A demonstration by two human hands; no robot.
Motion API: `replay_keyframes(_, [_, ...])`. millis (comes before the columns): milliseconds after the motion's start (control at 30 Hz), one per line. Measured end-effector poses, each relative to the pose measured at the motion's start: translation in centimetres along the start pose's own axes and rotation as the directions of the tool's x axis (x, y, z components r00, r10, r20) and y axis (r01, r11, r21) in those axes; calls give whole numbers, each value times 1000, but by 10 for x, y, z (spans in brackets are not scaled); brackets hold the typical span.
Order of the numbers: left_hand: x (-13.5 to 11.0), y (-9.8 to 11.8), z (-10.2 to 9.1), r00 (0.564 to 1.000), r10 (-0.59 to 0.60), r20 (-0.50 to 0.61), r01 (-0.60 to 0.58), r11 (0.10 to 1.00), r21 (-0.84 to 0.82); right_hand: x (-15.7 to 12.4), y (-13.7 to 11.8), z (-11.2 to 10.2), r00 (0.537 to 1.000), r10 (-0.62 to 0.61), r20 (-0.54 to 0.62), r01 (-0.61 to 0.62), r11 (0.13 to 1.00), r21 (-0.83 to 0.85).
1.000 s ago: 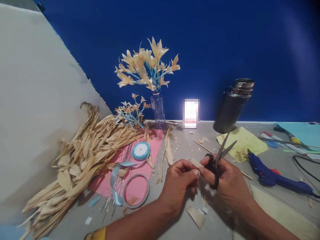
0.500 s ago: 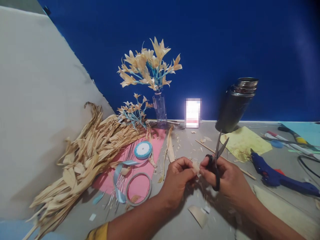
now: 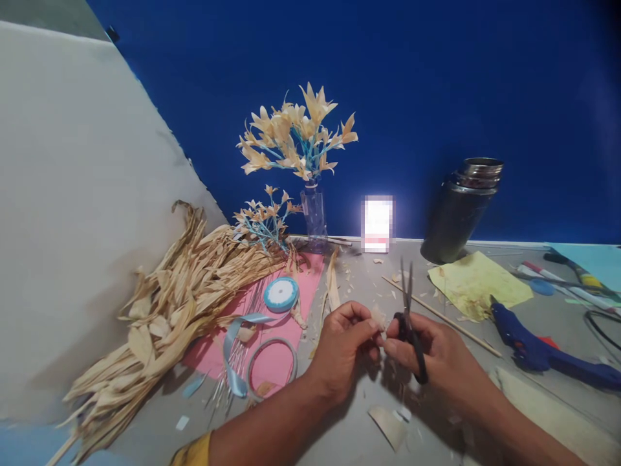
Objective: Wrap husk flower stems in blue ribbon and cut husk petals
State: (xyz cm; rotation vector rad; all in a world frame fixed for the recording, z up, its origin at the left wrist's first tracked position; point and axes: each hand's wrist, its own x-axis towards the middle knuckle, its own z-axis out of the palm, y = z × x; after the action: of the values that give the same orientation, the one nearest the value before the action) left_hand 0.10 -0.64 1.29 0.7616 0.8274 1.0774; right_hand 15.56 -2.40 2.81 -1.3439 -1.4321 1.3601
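My left hand (image 3: 342, 349) pinches a small pale piece of dried husk (image 3: 378, 318) between thumb and fingertips. My right hand (image 3: 436, 356) grips black-handled scissors (image 3: 408, 307), fingers through the handles, blades closed and pointing up. The thumb of that hand also touches the husk piece. Both hands meet above the grey table (image 3: 359, 278), a little right of centre.
A heap of dried husk leaves (image 3: 169, 310) lies at left beside pink paper (image 3: 272, 323) with a ribbon spool (image 3: 281, 293) and tape ring (image 3: 272, 362). A bottle of husk flowers (image 3: 301, 149), a steel flask (image 3: 458, 210), yellow paper (image 3: 478, 281), a skewer (image 3: 441, 317) and a blue glue gun (image 3: 538, 349) stand around.
The scissor blades have closed from wide apart and swung upright. The husk piece between my fingers looks smaller and more crumpled.
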Motion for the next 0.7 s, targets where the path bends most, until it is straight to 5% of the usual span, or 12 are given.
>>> replay_keyframes(200, [0, 13, -2, 995, 82, -64, -83, 996, -24, 2, 7, 2, 956, 64, 285, -56, 998, -36])
replay_keyframes(467, [-2, 20, -1, 993, 106, -60, -108, 993, -38, 2, 9, 8, 941, 153, 302, -148, 988, -37])
replay_keyframes(700, [-3, 21, -1, 996, 62, -71, -65, 997, -44, 2, 14, 6, 942, 124, 311, -109, 992, -64])
